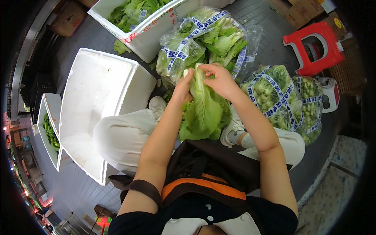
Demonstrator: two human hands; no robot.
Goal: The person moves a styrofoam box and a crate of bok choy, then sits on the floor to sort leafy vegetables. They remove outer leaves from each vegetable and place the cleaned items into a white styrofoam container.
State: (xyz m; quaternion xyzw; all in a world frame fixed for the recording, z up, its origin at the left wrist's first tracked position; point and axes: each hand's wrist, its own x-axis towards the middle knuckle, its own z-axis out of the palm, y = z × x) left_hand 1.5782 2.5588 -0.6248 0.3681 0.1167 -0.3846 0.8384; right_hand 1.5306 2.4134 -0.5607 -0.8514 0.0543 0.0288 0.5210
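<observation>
A head of leafy green lettuce [202,117] hangs leaves-down between my knees, its pale stalk ends pointing away from me. My left hand [184,88] grips its left side, thumb along the stalks. At the top right of the stalks, my right hand [218,79] has its thumb and fingers bent around a pale stalk end; whether they pinch it is not plain. Just beyond both hands lies a clear plastic bag [182,50] with blue-printed tape, and more leafy greens [226,44] show at its opening.
An empty white foam box [91,85] stands at my left, another foam box [155,32] with greens beyond it. A smaller foam box [50,147] holds dark greens. Taped bags of green vegetables [273,97] sit at my right, near a red plastic stool [317,48]. Cardboard boxes [304,13] are farther back.
</observation>
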